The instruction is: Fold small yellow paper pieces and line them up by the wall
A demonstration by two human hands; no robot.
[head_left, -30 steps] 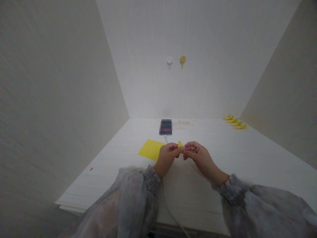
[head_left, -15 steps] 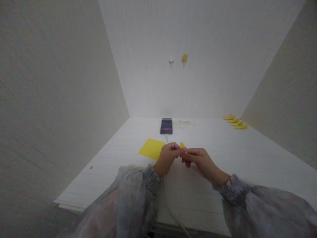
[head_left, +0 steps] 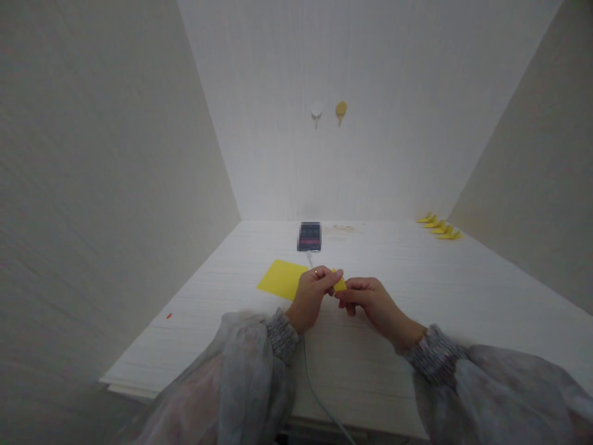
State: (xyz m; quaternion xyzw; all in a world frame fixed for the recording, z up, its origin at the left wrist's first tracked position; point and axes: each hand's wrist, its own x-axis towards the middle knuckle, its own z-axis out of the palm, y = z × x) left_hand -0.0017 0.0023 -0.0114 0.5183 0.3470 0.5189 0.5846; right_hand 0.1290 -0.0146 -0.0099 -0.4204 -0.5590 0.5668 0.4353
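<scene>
Both my hands meet over the middle of the white table. My left hand and my right hand pinch a small folded piece of yellow paper between their fingertips, a little above the tabletop. Most of the piece is hidden by my fingers. A flat yellow paper sheet lies just left of my left hand.
A phone lies beyond my hands with a cable running back toward me. Several folded yellow paper pieces sit in a row at the far right corner. Two wall hooks hang on the back wall. Walls close in on three sides.
The folded yellow piece has tipped from pointing up to lying flatter between my fingers. My right hand has lowered slightly and its fingers have shifted along the paper.
</scene>
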